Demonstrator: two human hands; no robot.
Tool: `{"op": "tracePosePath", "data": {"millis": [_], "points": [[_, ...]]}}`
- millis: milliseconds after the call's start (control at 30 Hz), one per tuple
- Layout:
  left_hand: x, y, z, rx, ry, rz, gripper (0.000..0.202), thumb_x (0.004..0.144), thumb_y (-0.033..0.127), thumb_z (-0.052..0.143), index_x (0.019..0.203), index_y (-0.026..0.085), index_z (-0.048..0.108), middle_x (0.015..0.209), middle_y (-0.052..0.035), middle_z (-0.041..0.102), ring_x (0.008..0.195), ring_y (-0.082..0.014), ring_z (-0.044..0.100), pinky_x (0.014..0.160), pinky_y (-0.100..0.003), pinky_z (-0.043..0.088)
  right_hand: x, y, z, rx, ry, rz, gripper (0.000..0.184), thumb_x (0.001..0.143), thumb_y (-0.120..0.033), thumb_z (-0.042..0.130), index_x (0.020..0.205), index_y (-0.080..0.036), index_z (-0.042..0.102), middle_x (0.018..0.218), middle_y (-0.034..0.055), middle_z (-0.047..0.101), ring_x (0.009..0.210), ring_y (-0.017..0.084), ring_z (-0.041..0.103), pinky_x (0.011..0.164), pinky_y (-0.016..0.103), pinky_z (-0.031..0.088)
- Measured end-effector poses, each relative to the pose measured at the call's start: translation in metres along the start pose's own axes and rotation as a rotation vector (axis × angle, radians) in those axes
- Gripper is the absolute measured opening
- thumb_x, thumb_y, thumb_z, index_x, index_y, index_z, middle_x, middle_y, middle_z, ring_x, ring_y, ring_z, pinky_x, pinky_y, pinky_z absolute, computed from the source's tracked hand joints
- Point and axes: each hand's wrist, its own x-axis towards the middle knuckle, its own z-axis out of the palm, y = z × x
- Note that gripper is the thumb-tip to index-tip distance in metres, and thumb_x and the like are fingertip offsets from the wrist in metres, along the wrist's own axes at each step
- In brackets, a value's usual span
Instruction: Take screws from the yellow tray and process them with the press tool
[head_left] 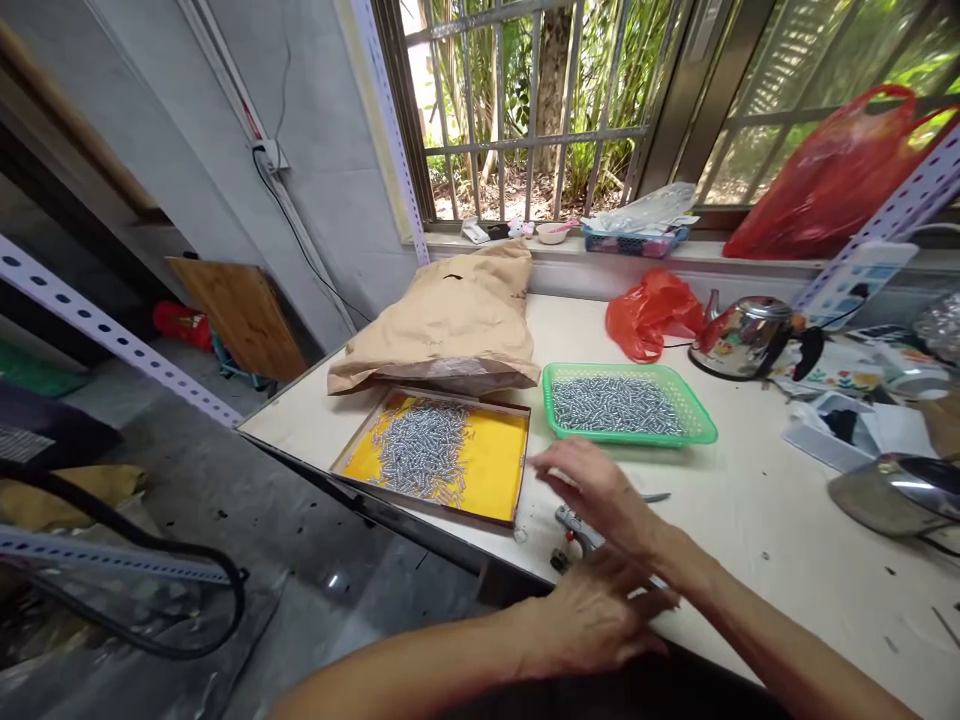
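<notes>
My left hand (pixel 592 612) is low at the table's front edge, fingers loosely apart and pointing right. Above it crosses my right hand (pixel 596 490), its fingers stretched toward the tray's right side and nothing visible in them. Partly hidden behind the hands, a metal tool (pixel 571 522) with a red part lies on the table; its kind is unclear. A thin pointed piece (pixel 656 497) shows beyond my right hand. To the left, a shallow tray with a yellow bottom (pixel 495 465) bears a heap of small silvery metal pins (pixel 424 445). A green plastic basket (pixel 701 425) holds many similar pieces (pixel 615 403).
Behind the tray lies a large brown paper sack (pixel 450 320). A red plastic bag (pixel 649 315) and a steel kettle (pixel 750 340) stand at the back. Boxes (pixel 847 430) and another shiny metal vessel (pixel 892 495) occupy the right. The table's left edge drops to the floor.
</notes>
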Motion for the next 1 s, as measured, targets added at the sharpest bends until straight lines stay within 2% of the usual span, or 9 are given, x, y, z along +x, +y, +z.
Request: {"op": "tracePosePath", "data": {"millis": [67, 100, 167, 300, 400, 600, 733, 867, 1000], "points": [[-0.012, -0.018, -0.022, 0.104, 0.054, -0.123, 0.024, 0.095, 0.025, 0.045, 0.110, 0.020, 0.063, 0.108, -0.0070, 0.063, 0.104, -0.0208, 0.054, 0.091, -0.034, 0.044, 0.015, 0.008, -0.025, -0.071, 0.244, 0.063, 0.015, 0.095, -0.023, 0.049, 0.102, -0.019, 0.062, 0.091, 0.0044, 0.068, 0.086, 0.018, 0.059, 0.079, 0.032, 0.046], [-0.022, -0.032, -0.036, 0.167, 0.072, -0.250, 0.022, 0.093, 0.019, 0.045, 0.100, 0.019, 0.066, 0.095, -0.0067, 0.064, 0.093, -0.0194, 0.055, 0.082, -0.032, 0.046, 0.020, 0.017, -0.037, -0.133, 0.321, 0.113, 0.015, 0.095, -0.025, 0.051, 0.102, -0.021, 0.063, 0.094, 0.0045, 0.068, 0.089, 0.019, 0.060, 0.080, 0.033, 0.048], [-0.045, -0.064, -0.067, 0.284, 0.056, -0.485, 0.020, 0.092, 0.017, 0.047, 0.095, 0.019, 0.067, 0.092, -0.0078, 0.062, 0.088, -0.0198, 0.052, 0.075, -0.032, 0.046, 0.022, 0.043, -0.056, -0.272, 0.399, 0.211, 0.018, 0.094, -0.030, 0.051, 0.103, -0.021, 0.064, 0.098, 0.0060, 0.069, 0.093, 0.021, 0.061, 0.084, 0.037, 0.048], [-0.086, -0.120, -0.115, 0.364, -0.150, -0.516, 0.021, 0.091, 0.018, 0.049, 0.089, 0.019, 0.070, 0.087, -0.0087, 0.059, 0.089, -0.0220, 0.047, 0.074, -0.032, 0.042, 0.000, 0.087, -0.067, -0.410, 0.186, 0.360, 0.031, 0.093, -0.032, 0.049, 0.116, -0.017, 0.062, 0.111, 0.0119, 0.065, 0.107, 0.029, 0.057, 0.092, 0.048, 0.046], [-0.096, -0.138, -0.126, 0.298, -0.271, -0.418, 0.021, 0.091, 0.017, 0.050, 0.091, 0.021, 0.070, 0.085, -0.0075, 0.058, 0.088, -0.0210, 0.046, 0.073, -0.030, 0.039, -0.028, 0.076, -0.060, -0.394, 0.126, 0.380, 0.035, 0.093, -0.031, 0.047, 0.124, -0.019, 0.058, 0.118, 0.0117, 0.061, 0.110, 0.028, 0.055, 0.094, 0.048, 0.045], [-0.094, -0.149, -0.133, 0.210, -0.384, -0.247, 0.019, 0.091, 0.015, 0.050, 0.079, 0.020, 0.064, 0.082, -0.0068, 0.057, 0.084, -0.0201, 0.045, 0.072, -0.029, 0.035, -0.099, 0.003, -0.039, -0.328, -0.093, 0.420, 0.027, 0.096, -0.027, 0.043, 0.110, -0.019, 0.064, 0.104, 0.0100, 0.064, 0.098, 0.024, 0.058, 0.085, 0.040, 0.050], [-0.100, -0.157, -0.140, 0.178, -0.384, -0.207, 0.021, 0.091, 0.014, 0.048, 0.075, 0.019, 0.060, 0.083, -0.0066, 0.058, 0.085, -0.0198, 0.046, 0.075, -0.029, 0.036, -0.143, -0.006, -0.027, -0.309, -0.210, 0.494, 0.027, 0.097, -0.026, 0.041, 0.103, -0.017, 0.066, 0.096, 0.0102, 0.064, 0.090, 0.022, 0.060, 0.081, 0.038, 0.051], [-0.095, -0.148, -0.141, 0.094, -0.279, -0.384, 0.020, 0.088, 0.014, 0.049, 0.071, 0.018, 0.061, 0.078, -0.0049, 0.058, 0.082, -0.0179, 0.049, 0.076, -0.028, 0.037, -0.157, -0.006, -0.022, -0.275, -0.237, 0.538, 0.029, 0.099, -0.029, 0.039, 0.105, -0.018, 0.065, 0.095, 0.0099, 0.063, 0.088, 0.021, 0.060, 0.079, 0.036, 0.051], [-0.063, -0.116, -0.129, -0.208, -0.098, -0.711, 0.009, 0.080, 0.023, 0.059, 0.076, 0.018, 0.066, 0.075, -0.0021, 0.063, 0.074, -0.0145, 0.055, 0.072, -0.025, 0.041, -0.149, -0.012, -0.019, -0.263, -0.316, 0.560, 0.027, 0.097, -0.031, 0.043, 0.113, -0.018, 0.062, 0.097, 0.0093, 0.061, 0.085, 0.020, 0.059, 0.077, 0.033, 0.050]]}}
